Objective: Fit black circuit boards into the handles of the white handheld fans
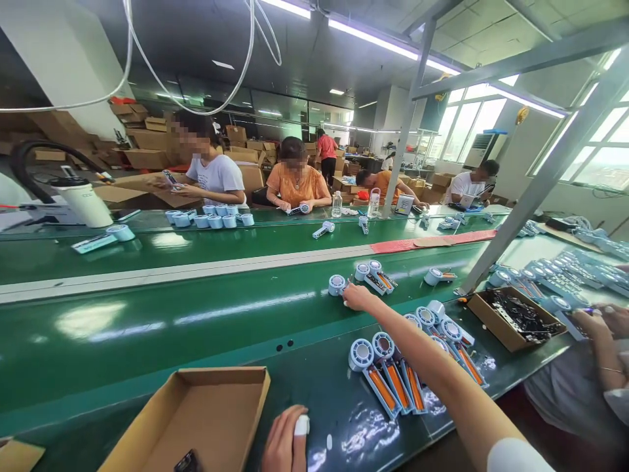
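Note:
My right hand (358, 297) reaches out over the green belt, its fingers closed on a light-blue handheld fan (337, 284) with a round head. The fan's handle is mostly hidden by the hand. Just beyond lie two more fans (376, 280) with circuit boards showing in their handles. My left hand (285, 438) lies flat at the bench's near edge, holding nothing, with a white cover on one digit. Between the hands and under my right forearm, rows of fans (382, 345) with orange strips in their handles rest on the bench.
A shallow cardboard box (221, 375) with a small black part (188, 461) stands left of my left hand. At right, another box (496, 328) holds black parts beside a co-worker's hands (592, 321). A slanted metal post (521, 190) rises there. Several people sit across the belt (196, 321).

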A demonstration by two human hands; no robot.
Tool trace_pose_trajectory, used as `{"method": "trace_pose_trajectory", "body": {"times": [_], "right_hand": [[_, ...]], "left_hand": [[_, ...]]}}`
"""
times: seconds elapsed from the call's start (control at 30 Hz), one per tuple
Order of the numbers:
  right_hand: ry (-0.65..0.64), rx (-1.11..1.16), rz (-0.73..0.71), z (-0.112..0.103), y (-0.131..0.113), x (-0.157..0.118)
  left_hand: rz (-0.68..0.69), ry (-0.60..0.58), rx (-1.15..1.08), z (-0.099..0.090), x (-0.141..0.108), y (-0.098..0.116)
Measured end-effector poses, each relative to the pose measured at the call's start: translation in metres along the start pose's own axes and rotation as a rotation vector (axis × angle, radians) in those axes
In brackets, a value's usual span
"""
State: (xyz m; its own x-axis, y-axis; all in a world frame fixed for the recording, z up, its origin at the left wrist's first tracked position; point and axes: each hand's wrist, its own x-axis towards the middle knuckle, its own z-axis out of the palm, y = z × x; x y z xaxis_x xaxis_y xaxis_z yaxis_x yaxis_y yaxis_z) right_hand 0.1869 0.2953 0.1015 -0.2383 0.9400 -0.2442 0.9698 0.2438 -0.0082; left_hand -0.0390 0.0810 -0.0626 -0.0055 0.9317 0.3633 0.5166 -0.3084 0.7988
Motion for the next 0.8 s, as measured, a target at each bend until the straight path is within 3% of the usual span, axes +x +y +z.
{"method": "trace_pose_trajectory", "body": {"times": [0.13, 0.3, 0.4, 0.47, 0.53, 0.6, 0.7, 0.8], "right_hand": [[-0.011, 0.008, -0.056, 0.001, -0.045, -0.029], [0.016, 0.036, -0.111, 0.044, -0.101, -0.125], [0.007, 0.045, -0.051, 0.065, -0.108, -0.173], [0.084, 0.16, -0.055, 0.069, -0.102, -0.194], [0.223, 0.48, -0.123, 0.068, -0.093, -0.209], [0.315, 0.955, -0.202, 0.067, -0.088, -0.219], [0.191, 1.626, -0.234, 0.073, -0.093, -0.227], [0.002, 2.126, -0.252, 0.083, -0.106, -0.229]], "left_hand": [[-0.097, 0.014, -0.067, -0.012, 0.003, 0.012], [-0.273, 0.106, -0.183, -0.021, 0.007, 0.035], [-0.26, 0.114, -0.18, -0.024, 0.01, 0.044], [-0.258, 0.107, -0.184, -0.024, 0.01, 0.046], [-0.277, 0.1, -0.192, -0.024, 0.009, 0.047], [-0.302, 0.092, -0.204, -0.024, 0.005, 0.048], [-0.39, 0.063, -0.347, -0.025, -0.005, 0.057], [-0.495, -0.06, -0.653, -0.027, -0.018, 0.072]]}}
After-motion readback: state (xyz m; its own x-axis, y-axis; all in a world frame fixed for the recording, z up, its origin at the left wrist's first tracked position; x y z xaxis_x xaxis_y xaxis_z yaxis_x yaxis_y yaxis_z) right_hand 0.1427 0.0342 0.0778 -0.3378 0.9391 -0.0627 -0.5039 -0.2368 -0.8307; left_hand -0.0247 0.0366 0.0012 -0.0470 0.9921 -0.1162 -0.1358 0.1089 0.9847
